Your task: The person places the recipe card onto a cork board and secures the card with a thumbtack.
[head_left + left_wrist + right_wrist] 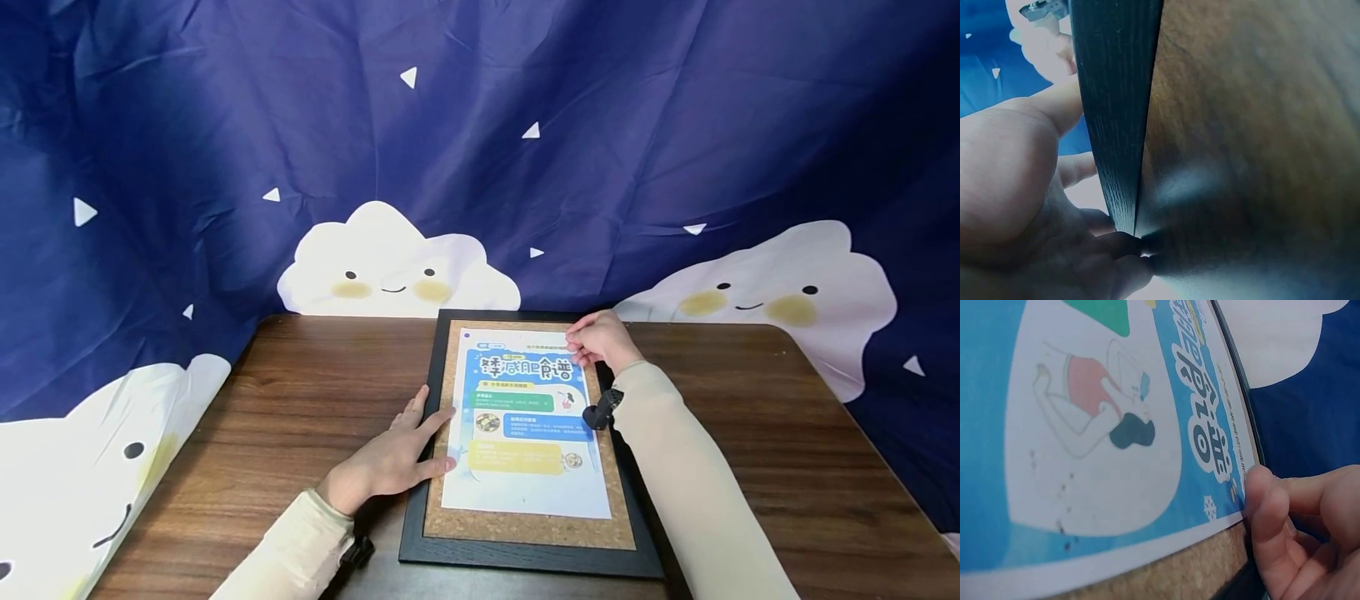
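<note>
A cork board (517, 532) in a black wooden frame (532, 561) lies on the table. On it is a printed poster (525, 492) in blue, green and yellow, with a purple pushpin (467, 336) at its upper left corner. My left hand (393, 454) rests on the frame's left side, fingers spread, some reaching onto the poster's edge. In the left wrist view that hand (1016, 175) lies along the black frame edge (1113, 106). At the poster's upper right corner my right hand (603, 340) pinches with thumb and forefinger; its fingertips (1263, 487) hide what is between them.
The brown wooden table (315, 392) extends on both sides of the board. Behind it hangs a dark blue curtain (480, 167) with white clouds and triangles, close to the board's far edge. Both wrists wear a small black device (602, 409).
</note>
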The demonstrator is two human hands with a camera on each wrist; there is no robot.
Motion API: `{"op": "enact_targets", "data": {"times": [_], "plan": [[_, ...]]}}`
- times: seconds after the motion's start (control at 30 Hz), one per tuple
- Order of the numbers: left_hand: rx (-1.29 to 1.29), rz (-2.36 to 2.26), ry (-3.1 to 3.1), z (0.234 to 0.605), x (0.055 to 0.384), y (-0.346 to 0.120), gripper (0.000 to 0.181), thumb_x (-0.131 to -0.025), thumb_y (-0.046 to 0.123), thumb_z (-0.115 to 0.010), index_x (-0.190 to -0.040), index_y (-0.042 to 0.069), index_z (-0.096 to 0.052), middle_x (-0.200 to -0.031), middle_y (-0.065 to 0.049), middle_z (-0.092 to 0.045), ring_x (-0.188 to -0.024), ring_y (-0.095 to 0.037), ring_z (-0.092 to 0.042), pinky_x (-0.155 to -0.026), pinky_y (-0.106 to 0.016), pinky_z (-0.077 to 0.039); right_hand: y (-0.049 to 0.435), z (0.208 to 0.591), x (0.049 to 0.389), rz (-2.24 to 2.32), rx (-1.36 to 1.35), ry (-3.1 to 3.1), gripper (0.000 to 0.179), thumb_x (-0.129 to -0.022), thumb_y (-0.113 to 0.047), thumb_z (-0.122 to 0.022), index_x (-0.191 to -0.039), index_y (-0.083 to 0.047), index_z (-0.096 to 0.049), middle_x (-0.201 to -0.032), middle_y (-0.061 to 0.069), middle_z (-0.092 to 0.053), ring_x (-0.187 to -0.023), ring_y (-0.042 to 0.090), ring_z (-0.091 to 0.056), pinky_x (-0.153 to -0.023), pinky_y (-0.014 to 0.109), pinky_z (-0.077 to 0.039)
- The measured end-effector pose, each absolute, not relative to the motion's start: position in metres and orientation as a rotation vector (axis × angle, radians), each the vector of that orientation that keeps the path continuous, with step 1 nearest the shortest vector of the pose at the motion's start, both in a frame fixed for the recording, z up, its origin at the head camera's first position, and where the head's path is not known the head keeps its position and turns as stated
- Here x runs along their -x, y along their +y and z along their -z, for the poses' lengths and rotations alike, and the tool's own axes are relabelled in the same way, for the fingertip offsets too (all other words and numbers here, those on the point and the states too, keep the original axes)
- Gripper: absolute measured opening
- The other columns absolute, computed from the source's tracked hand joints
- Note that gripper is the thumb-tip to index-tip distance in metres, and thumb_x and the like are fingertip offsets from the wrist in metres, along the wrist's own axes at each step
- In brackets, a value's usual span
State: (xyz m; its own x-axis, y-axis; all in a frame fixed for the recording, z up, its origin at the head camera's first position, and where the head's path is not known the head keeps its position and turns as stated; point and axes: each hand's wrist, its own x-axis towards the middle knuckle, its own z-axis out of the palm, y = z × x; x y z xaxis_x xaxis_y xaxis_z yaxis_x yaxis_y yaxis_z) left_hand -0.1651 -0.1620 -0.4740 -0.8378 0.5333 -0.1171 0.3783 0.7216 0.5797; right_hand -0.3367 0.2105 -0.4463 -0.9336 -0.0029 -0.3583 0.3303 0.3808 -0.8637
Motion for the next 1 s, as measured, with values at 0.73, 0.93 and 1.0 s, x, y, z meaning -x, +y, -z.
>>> {"op": "enact_targets", "data": {"times": [0.73, 0.93, 1.0], "plan": [[-0.679, -0.833, 2.641, 0.49, 0.172, -0.166, 0.085, -0.102, 0.071, -0.058, -0.172, 0.032, -0.03, -0.182, -0.021, 0.007, -0.16, -0.061, -0.019, -0.126, -0.075, -0.024, 0.211, 0.443, 0.334, 1.577, -0.33, 2.329, 0.025, -0.103, 0.002, -0.066, -0.126, 0.013, -0.067, -0.073, 0.005, -0.071, -0.057, 0.012, -0.068, -0.057, 0.025, -0.059], [-0.67, -0.802, 2.658, 0.499, 0.175, -0.168, 0.087, -0.101, 0.073, -0.058, -0.173, 0.035, -0.028, -0.182, -0.018, 0.008, -0.163, -0.055, -0.018, -0.128, -0.072, -0.024, 0.212, 0.443, 0.334, 1.585, -0.346, 2.298, 0.028, -0.102, 0.002, -0.066, -0.129, 0.013, -0.067, -0.072, 0.004, -0.072, -0.057, 0.012, -0.068, -0.057, 0.025, -0.059], [-0.661, -0.806, 2.659, 0.499, 0.174, -0.167, 0.088, -0.1, 0.073, -0.059, -0.173, 0.034, -0.029, -0.183, -0.018, 0.008, -0.164, -0.055, -0.017, -0.129, -0.071, -0.024, 0.212, 0.442, 0.333, 1.592, -0.344, 2.291, 0.03, -0.102, 0.002, -0.067, -0.129, 0.014, -0.067, -0.073, 0.005, -0.073, -0.058, 0.012, -0.069, -0.057, 0.025, -0.059]]}}
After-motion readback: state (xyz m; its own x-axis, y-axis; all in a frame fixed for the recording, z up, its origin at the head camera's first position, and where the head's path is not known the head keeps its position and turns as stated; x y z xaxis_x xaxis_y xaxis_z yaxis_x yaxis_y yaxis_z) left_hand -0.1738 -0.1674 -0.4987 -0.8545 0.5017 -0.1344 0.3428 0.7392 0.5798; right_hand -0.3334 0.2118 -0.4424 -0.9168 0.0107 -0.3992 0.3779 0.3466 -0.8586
